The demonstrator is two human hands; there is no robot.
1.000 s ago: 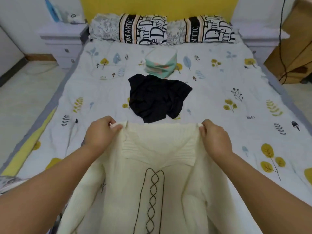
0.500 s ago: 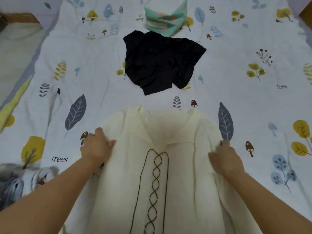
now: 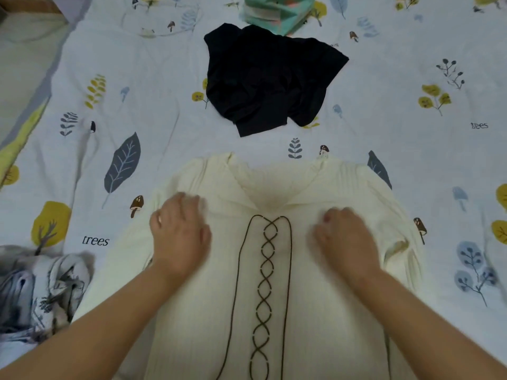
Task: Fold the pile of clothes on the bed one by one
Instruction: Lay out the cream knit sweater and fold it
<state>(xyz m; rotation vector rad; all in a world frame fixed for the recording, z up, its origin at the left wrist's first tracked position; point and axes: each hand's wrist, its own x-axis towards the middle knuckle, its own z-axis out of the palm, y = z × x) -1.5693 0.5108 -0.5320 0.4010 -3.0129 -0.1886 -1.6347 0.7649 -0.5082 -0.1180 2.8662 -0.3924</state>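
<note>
One cream knit sweater (image 3: 274, 283) lies face up on the bed sheet (image 3: 137, 91). The left hand (image 3: 179, 234) and right hand (image 3: 344, 238) both rest flat on it, gripping nothing. Beyond lie one crumpled black garment (image 3: 266, 80), one folded green garment (image 3: 277, 10), and at left one grey printed garment (image 3: 38, 292).

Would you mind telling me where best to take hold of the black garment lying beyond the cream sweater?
Probably pinch the black garment at its near hem corner, reaching straight over the cream sweater. That flat edge points toward the person; the rest is bunched.
</note>
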